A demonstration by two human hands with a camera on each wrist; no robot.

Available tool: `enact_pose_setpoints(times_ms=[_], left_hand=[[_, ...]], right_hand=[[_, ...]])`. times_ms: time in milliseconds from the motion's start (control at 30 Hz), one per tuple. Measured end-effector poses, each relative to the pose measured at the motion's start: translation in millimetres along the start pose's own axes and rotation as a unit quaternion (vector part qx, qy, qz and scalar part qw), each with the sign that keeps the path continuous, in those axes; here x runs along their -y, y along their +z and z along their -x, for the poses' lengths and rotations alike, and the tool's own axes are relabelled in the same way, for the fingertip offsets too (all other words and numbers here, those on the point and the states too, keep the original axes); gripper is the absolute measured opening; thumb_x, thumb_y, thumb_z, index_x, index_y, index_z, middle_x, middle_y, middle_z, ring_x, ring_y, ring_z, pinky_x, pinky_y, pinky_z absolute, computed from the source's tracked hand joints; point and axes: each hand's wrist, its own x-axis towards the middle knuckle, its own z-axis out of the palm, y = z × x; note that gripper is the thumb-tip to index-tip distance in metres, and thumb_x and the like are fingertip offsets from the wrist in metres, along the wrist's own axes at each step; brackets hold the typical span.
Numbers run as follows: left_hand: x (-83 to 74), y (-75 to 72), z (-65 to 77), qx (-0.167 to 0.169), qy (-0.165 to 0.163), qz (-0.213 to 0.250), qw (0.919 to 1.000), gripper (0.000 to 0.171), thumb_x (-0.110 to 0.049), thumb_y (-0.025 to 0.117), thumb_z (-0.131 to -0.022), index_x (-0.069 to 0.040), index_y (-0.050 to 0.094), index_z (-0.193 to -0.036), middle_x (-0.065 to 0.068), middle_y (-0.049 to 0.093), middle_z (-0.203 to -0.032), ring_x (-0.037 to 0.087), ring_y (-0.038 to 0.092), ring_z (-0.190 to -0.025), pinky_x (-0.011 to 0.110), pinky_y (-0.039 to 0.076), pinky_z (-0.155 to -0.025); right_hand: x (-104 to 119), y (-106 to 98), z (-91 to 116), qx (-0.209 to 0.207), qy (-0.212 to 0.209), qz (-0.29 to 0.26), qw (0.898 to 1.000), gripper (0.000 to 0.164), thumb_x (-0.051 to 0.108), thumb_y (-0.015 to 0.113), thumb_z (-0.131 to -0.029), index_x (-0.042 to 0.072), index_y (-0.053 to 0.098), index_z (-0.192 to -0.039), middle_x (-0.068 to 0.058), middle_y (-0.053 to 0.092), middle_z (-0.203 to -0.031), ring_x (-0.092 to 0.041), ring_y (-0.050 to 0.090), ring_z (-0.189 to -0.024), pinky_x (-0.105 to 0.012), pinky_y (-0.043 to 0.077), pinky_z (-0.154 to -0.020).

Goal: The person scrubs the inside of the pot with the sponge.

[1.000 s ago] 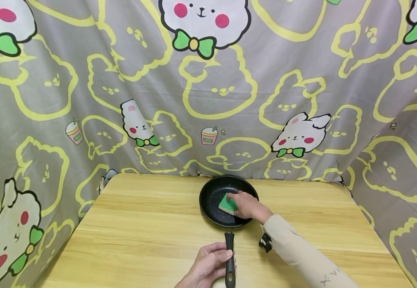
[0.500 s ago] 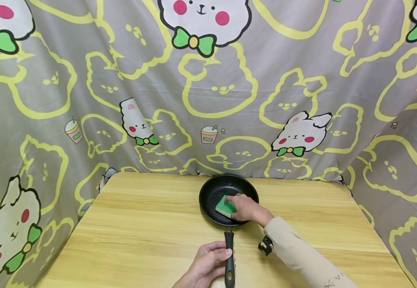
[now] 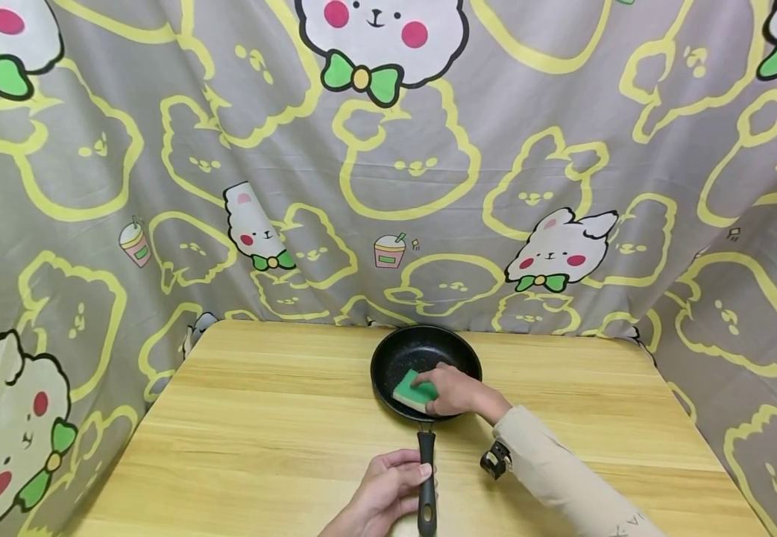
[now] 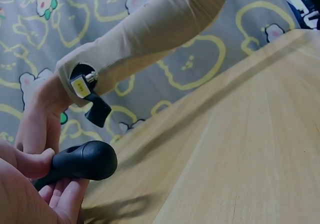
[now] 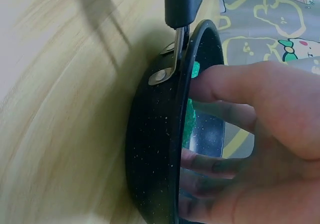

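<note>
A black speckled frying pan (image 3: 395,358) sits on the wooden table, its handle (image 3: 427,447) pointing toward the person. My left hand (image 3: 388,492) grips that handle, thumb on top and fingers beneath, as the left wrist view also shows around the handle's end (image 4: 92,160). Inside the pan lies a green sponge (image 3: 415,389) with a pale underside. My right hand (image 3: 455,389) holds the sponge against the pan's inner floor. In the right wrist view the pan's wall (image 5: 155,134) hides most of the sponge (image 5: 189,121) and the fingertips of the right hand (image 5: 270,129).
The light wooden table (image 3: 261,418) extends to both sides of the pan. A grey curtain (image 3: 335,171) with cartoon animals hangs behind and at both sides. A black wrist device (image 3: 496,459) is strapped under the right sleeve.
My right hand has slid the sponge a little left and toward the handle across the pan's floor. The left hand keeps its grip on the handle, nearly still.
</note>
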Motion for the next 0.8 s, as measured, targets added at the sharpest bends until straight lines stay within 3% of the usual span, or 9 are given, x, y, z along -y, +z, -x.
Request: enact_pose_setpoints(times_ms=[333, 567, 800], left_hand=[[0.9, -0.7, -0.2, 0.002, 0.004, -0.002, 1.0, 0.026, 0.002, 0.072, -0.092, 0.005, 0.064, -0.117, 0.009, 0.073, -0.095, 0.019, 0.07, -0.08, 0.04, 0.062, -0.077], [1.3, -0.9, 1.5, 0.006, 0.011, -0.003, 0.9999, 0.026, 0.001, 0.072, -0.091, 0.004, 0.065, -0.116, 0.009, 0.073, -0.093, 0.018, 0.07, -0.078, 0.035, 0.062, -0.072], [0.3, -0.9, 0.2, 0.008, 0.009, -0.006, 0.9999, 0.026, 0.001, 0.072, -0.092, 0.004, 0.065, -0.117, 0.009, 0.073, -0.095, 0.017, 0.07, -0.078, 0.034, 0.062, -0.072]], right_hand=[[5, -2, -2, 0.03, -0.038, -0.013, 0.999, 0.047, 0.01, 0.071, -0.088, 0.004, 0.066, -0.135, -0.017, 0.063, -0.134, -0.036, 0.052, -0.128, -0.049, 0.046, -0.105], [7, 3, -7, 0.013, -0.05, -0.024, 0.998, 0.046, 0.01, 0.075, -0.087, 0.003, 0.067, -0.132, -0.018, 0.064, -0.132, -0.033, 0.057, -0.124, -0.049, 0.048, -0.103], [11, 6, -12, -0.002, -0.034, -0.035, 0.999, 0.046, 0.011, 0.078, -0.088, 0.003, 0.067, -0.132, -0.016, 0.065, -0.13, -0.031, 0.058, -0.118, -0.046, 0.05, -0.097]])
